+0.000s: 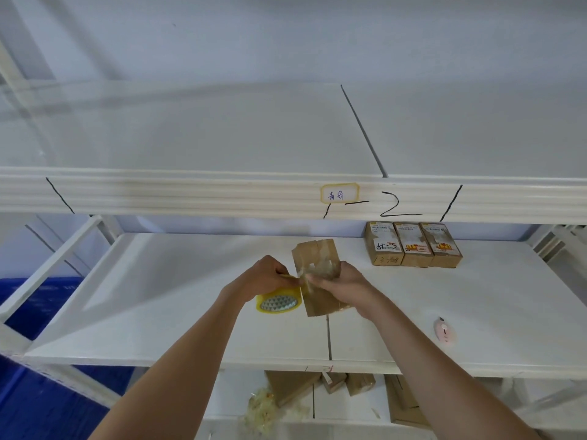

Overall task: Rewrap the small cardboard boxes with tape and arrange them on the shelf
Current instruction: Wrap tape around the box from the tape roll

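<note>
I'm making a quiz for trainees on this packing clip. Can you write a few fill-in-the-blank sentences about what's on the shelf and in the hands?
1. The row at the back of the shelf holds ____ boxes.
2. The tape roll is ____ in colour.
3. The box being wrapped is held by the ____ hand.
4. The pink cutter lies to the ____ of the hands.

Missing words: three; yellow; right; right

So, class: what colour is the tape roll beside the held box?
Yellow, the tape roll has a pale patterned core; seen in the head view.
</note>
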Available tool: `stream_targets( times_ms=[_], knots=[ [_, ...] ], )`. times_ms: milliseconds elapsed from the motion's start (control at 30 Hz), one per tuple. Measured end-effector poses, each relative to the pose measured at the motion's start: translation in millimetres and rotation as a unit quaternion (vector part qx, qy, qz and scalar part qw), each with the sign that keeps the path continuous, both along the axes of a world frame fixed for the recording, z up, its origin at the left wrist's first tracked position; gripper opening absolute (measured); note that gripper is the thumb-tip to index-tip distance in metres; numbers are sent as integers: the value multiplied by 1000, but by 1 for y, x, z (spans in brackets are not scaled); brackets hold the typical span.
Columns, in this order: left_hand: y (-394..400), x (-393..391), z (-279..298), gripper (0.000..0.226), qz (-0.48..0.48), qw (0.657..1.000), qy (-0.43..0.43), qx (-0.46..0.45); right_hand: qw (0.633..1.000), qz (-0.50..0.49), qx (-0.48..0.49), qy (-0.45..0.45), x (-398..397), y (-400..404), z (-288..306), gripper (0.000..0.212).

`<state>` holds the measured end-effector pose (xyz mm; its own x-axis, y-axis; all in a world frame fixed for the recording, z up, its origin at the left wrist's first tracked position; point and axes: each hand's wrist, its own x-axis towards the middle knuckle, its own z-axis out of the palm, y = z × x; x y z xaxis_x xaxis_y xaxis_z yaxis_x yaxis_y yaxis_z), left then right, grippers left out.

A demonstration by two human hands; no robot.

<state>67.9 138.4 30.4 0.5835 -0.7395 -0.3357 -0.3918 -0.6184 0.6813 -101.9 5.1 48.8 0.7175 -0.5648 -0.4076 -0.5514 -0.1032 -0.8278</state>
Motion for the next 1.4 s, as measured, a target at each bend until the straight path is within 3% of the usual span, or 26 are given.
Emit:
stream_targets(
  times_ms=[67, 133, 233, 433, 633, 767, 967, 1133, 1233, 1400],
  knots=[
    [-5, -5, 1, 33, -3, 1000, -14, 3, 997, -26, -75, 23, 5, 4, -3, 100],
    [-9, -9, 4, 34, -5, 1000, -27, -1, 994, -49, -96, 25, 8, 6, -5, 108],
    [-7, -9, 9, 44, -15, 1000, -11, -3, 994, -79, -82, 6, 6, 4, -6, 97],
    [5, 2, 12, 24, -56, 997, 55, -9, 993, -93, -79, 9, -7, -6, -4, 71],
    [9, 7, 1, 42, -14, 997, -48, 53, 996, -87, -28, -13, -12, -8, 1, 60],
    [17, 10, -8, 52, -6, 1000, 27, 15, 996, -85, 5, -25, -17, -13, 4, 53],
    [22, 9, -8, 53, -30, 994, 98, -31, 995, -79, 55, -32, -18, -21, 1, 58],
    [11, 8, -3, 55, 13, 998, -16, 57, 993, -72, 83, -51, -14, -18, 2, 55],
    [10, 10, 1, 56, 14, 998, -21, 56, 990, -67, 99, -68, -13, -23, 1, 62],
    [19, 15, 4, 62, -20, 995, 78, -56, 985, -80, 126, -84, -19, -33, 1, 63]
  ],
)
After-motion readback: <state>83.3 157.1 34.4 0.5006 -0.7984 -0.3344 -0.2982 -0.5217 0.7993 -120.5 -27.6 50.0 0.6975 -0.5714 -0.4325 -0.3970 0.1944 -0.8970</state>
